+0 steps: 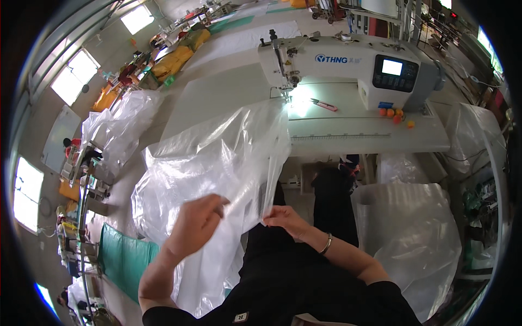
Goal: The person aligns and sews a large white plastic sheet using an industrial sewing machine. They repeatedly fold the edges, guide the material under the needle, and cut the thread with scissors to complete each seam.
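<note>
A large clear plastic sheet (190, 163) hangs over the front left of the sewing table and drapes down across my lap. Its upper right corner reaches up to the needle area of a white sewing machine (348, 61). My right hand (287, 220), with a bracelet on its wrist, pinches the sheet's right edge below the table. Over the middle of the sheet is my left hand (197, 224), its fingers curled together on the plastic; the exact grip is partly hidden. A pink-handled cutter (324, 105) lies on the machine bed beside the bright lamp spot.
Several small orange and red balls (392, 115) sit on the table under the machine's lit control panel (396, 72). Another heap of clear plastic (410, 233) is at my right. A green sheet (125, 261) lies on the floor at left, below more bundled plastic (122, 125).
</note>
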`<state>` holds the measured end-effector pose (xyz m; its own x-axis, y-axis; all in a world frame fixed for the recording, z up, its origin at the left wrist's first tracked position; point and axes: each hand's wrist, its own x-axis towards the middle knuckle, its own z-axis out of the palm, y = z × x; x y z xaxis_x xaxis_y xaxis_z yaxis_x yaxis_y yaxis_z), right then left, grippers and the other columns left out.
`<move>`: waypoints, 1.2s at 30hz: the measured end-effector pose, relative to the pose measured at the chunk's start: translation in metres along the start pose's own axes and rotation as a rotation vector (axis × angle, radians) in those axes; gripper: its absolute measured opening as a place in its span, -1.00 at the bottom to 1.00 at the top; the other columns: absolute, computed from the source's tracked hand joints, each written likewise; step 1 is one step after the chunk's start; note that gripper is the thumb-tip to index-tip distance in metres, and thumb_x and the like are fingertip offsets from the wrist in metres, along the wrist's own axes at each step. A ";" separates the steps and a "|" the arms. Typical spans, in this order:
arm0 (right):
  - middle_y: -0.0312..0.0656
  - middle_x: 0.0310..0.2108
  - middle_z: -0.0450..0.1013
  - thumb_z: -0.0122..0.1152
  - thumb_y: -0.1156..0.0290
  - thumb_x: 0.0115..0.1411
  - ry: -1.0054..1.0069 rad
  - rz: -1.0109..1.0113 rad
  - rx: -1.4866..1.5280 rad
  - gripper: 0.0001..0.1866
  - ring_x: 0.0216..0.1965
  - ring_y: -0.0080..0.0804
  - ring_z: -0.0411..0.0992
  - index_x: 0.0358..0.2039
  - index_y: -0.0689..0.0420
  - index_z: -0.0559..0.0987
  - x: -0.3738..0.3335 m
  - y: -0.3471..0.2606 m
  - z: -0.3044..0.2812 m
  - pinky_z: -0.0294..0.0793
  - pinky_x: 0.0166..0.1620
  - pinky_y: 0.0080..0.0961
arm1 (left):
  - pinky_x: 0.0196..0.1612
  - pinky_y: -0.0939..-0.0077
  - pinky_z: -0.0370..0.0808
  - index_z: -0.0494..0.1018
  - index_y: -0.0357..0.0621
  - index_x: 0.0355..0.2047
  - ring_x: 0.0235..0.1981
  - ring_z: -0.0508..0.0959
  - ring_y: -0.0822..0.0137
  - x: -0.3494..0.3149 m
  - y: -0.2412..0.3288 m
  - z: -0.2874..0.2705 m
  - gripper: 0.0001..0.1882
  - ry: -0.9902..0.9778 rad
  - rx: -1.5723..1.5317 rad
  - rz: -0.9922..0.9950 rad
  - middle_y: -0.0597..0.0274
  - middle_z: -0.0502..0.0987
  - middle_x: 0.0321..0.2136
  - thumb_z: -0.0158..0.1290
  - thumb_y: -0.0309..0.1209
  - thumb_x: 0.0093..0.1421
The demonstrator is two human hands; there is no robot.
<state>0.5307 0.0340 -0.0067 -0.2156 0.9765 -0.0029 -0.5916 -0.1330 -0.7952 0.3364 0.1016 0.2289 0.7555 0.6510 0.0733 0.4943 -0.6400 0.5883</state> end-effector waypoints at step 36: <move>-0.03 -0.58 0.46 0.25 0.30 0.15 0.018 -0.279 -1.101 -0.77 -0.53 -0.03 0.46 -0.49 0.20 0.52 -0.070 -0.080 0.055 0.42 -0.46 -0.29 | -0.25 0.59 0.46 0.43 -0.37 -0.02 -0.36 0.47 0.52 -0.019 -0.031 0.129 -0.68 -0.158 -0.474 -0.152 0.22 0.50 -0.35 0.03 -0.58 0.20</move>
<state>0.5503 -0.0334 0.0902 -0.1672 0.9521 0.2559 0.3891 0.3022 -0.8702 0.3627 0.0563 0.1051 0.7640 0.6293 -0.1422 0.3821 -0.2638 0.8857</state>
